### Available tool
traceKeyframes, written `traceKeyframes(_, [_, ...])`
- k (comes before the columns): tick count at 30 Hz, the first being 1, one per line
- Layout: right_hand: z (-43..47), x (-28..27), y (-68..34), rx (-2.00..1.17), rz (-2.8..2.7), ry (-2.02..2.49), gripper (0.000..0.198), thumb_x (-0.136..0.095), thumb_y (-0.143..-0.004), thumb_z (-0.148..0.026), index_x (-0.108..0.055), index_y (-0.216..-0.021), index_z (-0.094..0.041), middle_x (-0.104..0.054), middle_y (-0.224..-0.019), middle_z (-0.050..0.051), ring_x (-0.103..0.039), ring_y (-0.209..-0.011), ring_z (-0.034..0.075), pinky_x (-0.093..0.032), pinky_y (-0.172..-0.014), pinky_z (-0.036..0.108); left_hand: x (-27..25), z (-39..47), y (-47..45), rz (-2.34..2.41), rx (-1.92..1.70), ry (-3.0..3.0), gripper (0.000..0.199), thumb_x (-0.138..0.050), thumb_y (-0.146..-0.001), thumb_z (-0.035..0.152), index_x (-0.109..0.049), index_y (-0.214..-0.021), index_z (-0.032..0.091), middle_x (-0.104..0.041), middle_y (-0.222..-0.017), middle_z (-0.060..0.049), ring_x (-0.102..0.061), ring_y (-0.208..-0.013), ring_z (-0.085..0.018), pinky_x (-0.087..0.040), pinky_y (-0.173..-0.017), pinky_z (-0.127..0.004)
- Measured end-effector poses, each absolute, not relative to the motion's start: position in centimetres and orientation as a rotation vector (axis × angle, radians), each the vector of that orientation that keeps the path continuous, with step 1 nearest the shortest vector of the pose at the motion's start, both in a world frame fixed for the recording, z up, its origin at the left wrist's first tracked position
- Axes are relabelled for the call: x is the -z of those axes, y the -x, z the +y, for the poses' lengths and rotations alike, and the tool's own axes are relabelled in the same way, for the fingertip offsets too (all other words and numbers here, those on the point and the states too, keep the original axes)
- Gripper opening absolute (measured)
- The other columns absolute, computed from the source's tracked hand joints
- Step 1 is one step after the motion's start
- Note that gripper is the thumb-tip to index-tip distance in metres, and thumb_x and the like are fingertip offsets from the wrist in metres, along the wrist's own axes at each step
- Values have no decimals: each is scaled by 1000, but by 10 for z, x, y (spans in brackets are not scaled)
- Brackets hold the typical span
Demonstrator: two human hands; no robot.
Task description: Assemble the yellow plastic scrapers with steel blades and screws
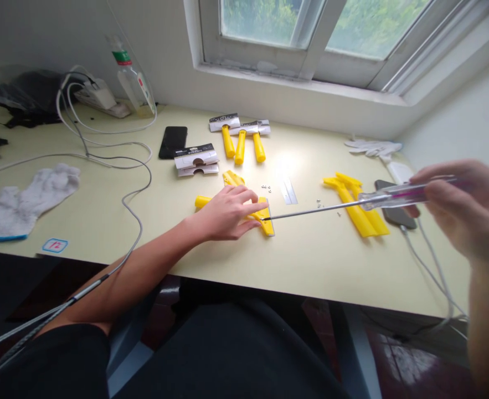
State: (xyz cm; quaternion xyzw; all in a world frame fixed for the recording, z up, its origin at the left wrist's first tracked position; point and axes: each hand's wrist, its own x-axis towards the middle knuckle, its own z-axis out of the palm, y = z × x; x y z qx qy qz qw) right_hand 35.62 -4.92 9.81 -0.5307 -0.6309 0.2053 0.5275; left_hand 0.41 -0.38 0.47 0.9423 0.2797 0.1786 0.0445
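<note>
A: What are the hands doing?

B: The left hand is closed over a yellow scraper, pressing it to the table with its fingers at the head. The right hand is wrapped round the clear handle of a screwdriver, whose tip meets the scraper head near the fingers

A: Anything close by?

B: Another yellow scraper part lies just behind the left hand. Past the scraper's bladed edge are small screws and flat metal blades. Under the screwdriver, to the right, two yellow scraper pieces overlap beside a cabled phone

A: And further out?

B: Folded card sleeves sit near a black smartphone; three sleeved scrapers lie toward the window. White gloves rest at the far right, a knitted glove at the left, and a plastic bottle stands by the wall
</note>
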Motion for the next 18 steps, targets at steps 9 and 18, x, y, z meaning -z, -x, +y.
traceKeyframes(9, [-59, -64, -368, -626, -1280, 1165, 22, -79, -70, -32, -67, -82, -17, -61, -59, 2, -59, -49, 17, -43, -43, 30, 2, 3, -6, 777, -755, -2718, 23, -52, -98, 27, -72, -93, 17, -70, -83, -4, -60, -82, -16, -42, -81, -32])
traceKeyframes(18, [-135, 17, -391, -381, -966, 1435, 8, -68, -74, -30, -67, -82, -26, -61, -62, 1, -58, -51, 22, -46, -52, 41, 9, 10, -2, 897, -662, -2807, 23, -53, -97, 27, -74, -104, 23, -71, -98, -6, -61, -89, -18, -47, -79, -33])
